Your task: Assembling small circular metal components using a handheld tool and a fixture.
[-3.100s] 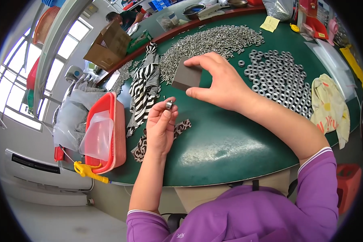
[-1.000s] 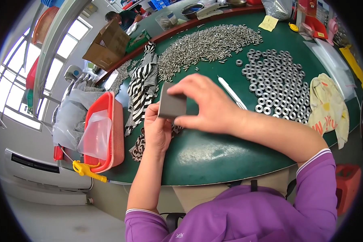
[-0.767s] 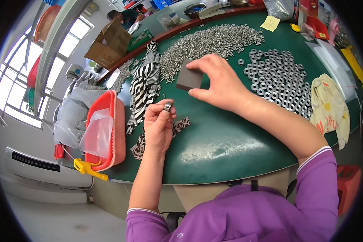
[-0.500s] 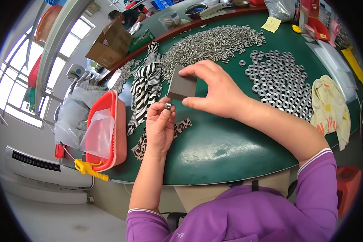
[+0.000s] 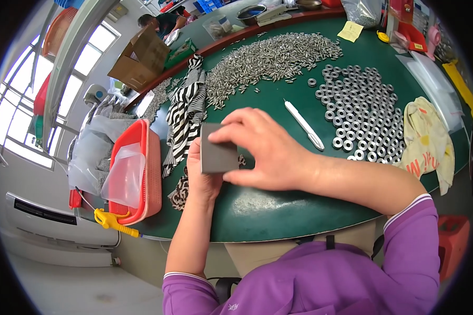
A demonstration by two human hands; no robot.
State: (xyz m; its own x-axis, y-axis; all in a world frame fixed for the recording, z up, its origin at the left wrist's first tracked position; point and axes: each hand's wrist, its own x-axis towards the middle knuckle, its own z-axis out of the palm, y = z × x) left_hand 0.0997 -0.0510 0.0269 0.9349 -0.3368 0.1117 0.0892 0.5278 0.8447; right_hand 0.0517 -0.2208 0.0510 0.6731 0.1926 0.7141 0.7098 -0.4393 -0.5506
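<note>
block: dark grey flat block (image 5: 218, 156), face up toward camera, held just above the near part of the green table (image 5: 278, 210)
right hand (image 5: 270, 149): pinches block by its top and bottom right edges, thumb below
left hand (image 5: 202, 181): directly behind/under block, touching; grip hidden, cannot tell
axis: block roughly upright, slightly taller than wide
room: open table right of the hands; striped cloth (image 5: 186, 113) and red basket (image 5: 136, 173) to the left; white pen-like tool (image 5: 304, 124) and ring nuts (image 5: 357, 113) beyond

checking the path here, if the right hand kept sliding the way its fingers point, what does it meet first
The right hand points to the person's left, holding a grey block against the left hand. Past those, the zebra-striped cloth likely comes first, then the red basket; depth is uncertain.
</note>
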